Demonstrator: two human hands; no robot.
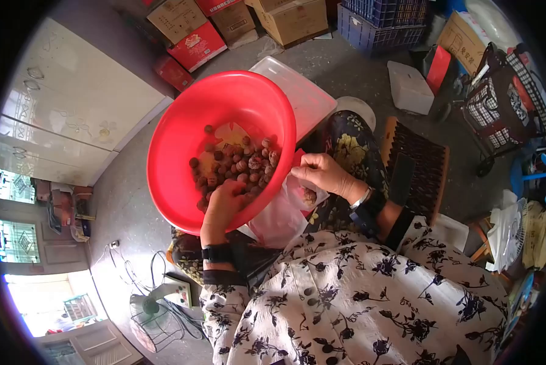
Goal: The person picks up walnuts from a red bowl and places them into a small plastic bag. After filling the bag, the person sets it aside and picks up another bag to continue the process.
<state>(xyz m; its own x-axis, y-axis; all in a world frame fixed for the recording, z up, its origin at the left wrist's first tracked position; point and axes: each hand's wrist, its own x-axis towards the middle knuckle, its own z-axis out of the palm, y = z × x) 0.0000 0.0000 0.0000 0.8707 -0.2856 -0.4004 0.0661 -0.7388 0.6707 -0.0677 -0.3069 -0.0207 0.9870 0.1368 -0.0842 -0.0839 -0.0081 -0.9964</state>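
Note:
A large red plastic basin (177, 131) is tilted toward me, with a heap of round, rough brown-red fruits that look like lychees (256, 163) in its lower part. My left hand (224, 202) reaches over the near rim into the heap. Its fingers are curled among the fruits, and what they grip is hidden. To the right of the basin, my right hand (329, 174) pinches the edge of a thin clear plastic bag (279, 219). The bag hangs over my lap below the rim, with a few brown fruits showing inside near that hand.
Behind the basin is a pale plastic lid or tray (303, 91). Cardboard boxes (294, 24) and blue crates (379, 30) stand at the back. A slatted wooden seat (428, 176) holding a dark phone (402, 177) is at my right. A fan (151, 307) and cables lie lower left.

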